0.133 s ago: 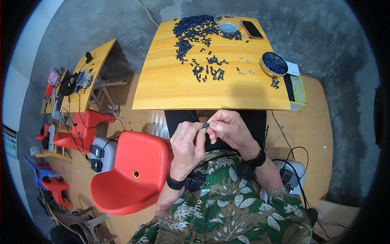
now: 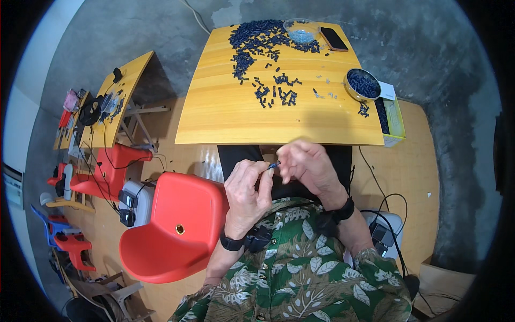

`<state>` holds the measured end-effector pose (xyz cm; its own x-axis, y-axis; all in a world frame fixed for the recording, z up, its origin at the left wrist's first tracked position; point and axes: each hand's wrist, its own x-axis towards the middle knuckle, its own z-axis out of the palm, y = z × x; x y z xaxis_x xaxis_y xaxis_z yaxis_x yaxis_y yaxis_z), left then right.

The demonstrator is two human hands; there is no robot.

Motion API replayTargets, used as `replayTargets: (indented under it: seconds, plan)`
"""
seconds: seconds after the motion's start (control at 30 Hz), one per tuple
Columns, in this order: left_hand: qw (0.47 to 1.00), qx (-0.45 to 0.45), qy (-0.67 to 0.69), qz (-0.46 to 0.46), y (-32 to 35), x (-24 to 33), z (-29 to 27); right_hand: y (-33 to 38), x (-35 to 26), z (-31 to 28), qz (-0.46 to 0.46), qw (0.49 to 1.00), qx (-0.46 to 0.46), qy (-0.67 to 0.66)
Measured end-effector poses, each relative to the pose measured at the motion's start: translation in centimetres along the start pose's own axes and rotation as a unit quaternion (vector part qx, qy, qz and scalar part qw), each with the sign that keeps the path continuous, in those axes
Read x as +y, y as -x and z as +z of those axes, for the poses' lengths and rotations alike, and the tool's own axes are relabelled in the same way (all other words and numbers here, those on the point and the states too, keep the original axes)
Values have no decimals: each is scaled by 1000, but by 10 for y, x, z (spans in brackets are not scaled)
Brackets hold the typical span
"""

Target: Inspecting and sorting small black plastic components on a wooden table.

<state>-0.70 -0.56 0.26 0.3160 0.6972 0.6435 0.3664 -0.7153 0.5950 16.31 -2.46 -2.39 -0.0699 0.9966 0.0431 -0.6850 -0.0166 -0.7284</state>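
My left hand (image 2: pixel 248 192) and my right hand (image 2: pixel 309 165) meet just below the near edge of a yellow wooden table (image 2: pixel 225 115). Between their fingertips they pinch one small dark blue part (image 2: pixel 274 166). Both wrists wear black bands. A large heap of the same dark parts (image 2: pixel 256 38) lies on the far side of the table, with loose ones (image 2: pixel 276 95) scattered toward its middle. My green leaf-print shirt fills the lower view.
A clear bowl (image 2: pixel 302 29) and a black phone (image 2: pixel 333 38) sit at the table's far edge. A round tin of dark parts (image 2: pixel 362 84) and a yellow box (image 2: pixel 393 121) are at right. A red chair (image 2: pixel 174 228) stands at my left; a second cluttered table (image 2: pixel 107 104) farther left.
Nothing has visibly changed; both hands stay together on the small part.
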Motion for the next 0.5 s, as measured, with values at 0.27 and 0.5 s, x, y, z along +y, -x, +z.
replayTargets:
  seconds: [0.27, 0.5]
  plan:
    - [999, 24, 12, -18, -2, 2, -4, 50, -87, 74, -182, 910, -370, -42]
    - [999, 24, 37, 6, -3, -3, -3, 44, -125, 121, -138, 870, -472, -23]
